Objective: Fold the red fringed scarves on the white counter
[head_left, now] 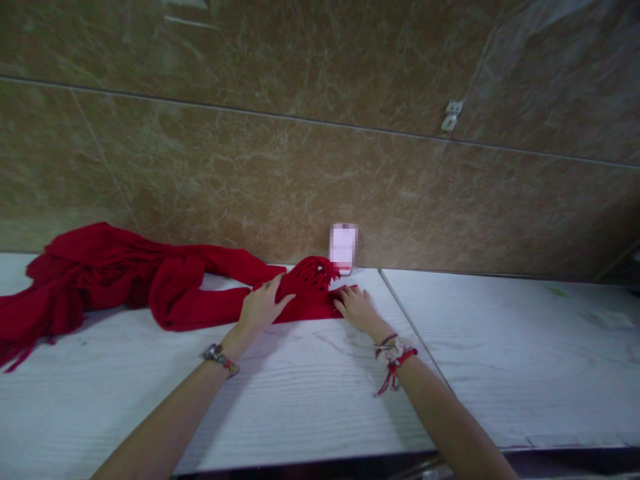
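Observation:
A long red fringed scarf (200,310) stretches along the white tabletop, bunched at the left and flatter toward the middle. My left hand (260,308) grips a fold of it, with the thumb apart on the near side; part of its fingers is hidden in the cloth. Beside that hand, a fringed end curls back on top of the scarf. My right hand (360,310) rests on the scarf's right end, fingers stretched out and lying over the cloth edge.
A phone (343,247) with a blurred screen leans on the brown marbled wall (240,173) behind the scarf. A seam (410,320) crosses the white table (525,360) right of my hands. A small white cat-shaped hook (452,115) is on the wall.

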Tool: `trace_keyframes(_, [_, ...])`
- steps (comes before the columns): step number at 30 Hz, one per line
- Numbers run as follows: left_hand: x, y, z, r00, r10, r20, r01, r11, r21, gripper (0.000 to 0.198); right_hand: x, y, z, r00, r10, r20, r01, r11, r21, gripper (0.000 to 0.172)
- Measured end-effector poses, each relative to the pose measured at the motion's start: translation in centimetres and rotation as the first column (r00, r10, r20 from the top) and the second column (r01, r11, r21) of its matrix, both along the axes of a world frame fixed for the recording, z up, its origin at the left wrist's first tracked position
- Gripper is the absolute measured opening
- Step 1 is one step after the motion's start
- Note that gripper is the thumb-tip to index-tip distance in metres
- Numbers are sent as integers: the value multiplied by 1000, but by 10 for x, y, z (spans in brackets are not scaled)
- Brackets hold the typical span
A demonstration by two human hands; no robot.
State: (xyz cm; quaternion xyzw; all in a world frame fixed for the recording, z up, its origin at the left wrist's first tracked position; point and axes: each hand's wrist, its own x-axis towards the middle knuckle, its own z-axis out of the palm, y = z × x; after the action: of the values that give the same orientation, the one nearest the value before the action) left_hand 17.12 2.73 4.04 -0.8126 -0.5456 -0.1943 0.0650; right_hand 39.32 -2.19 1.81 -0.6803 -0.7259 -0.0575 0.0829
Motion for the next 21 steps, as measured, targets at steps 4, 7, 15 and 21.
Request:
trace_keyframes(4, [0,0,0,1000,7,-7,-7,1000,-8,53,1,0,-1,998,-56,32,56,998,7,35])
trace_keyframes(7, [0,1,0,1000,9,-4,-9,1000,-8,53,1,0,-2,997,-68,39,67,998,12,35])
trace_keyframes(15, [0,0,-1,1000,-8,-11,9,1000,15,53,2,0,0,999,6,38,-6,1000,4,36])
trace_keyframes(21, [0,-1,0,1000,14,-13,-14,1000,-21,53,4,3,-5,995,-94,12,94,996,-3,37])
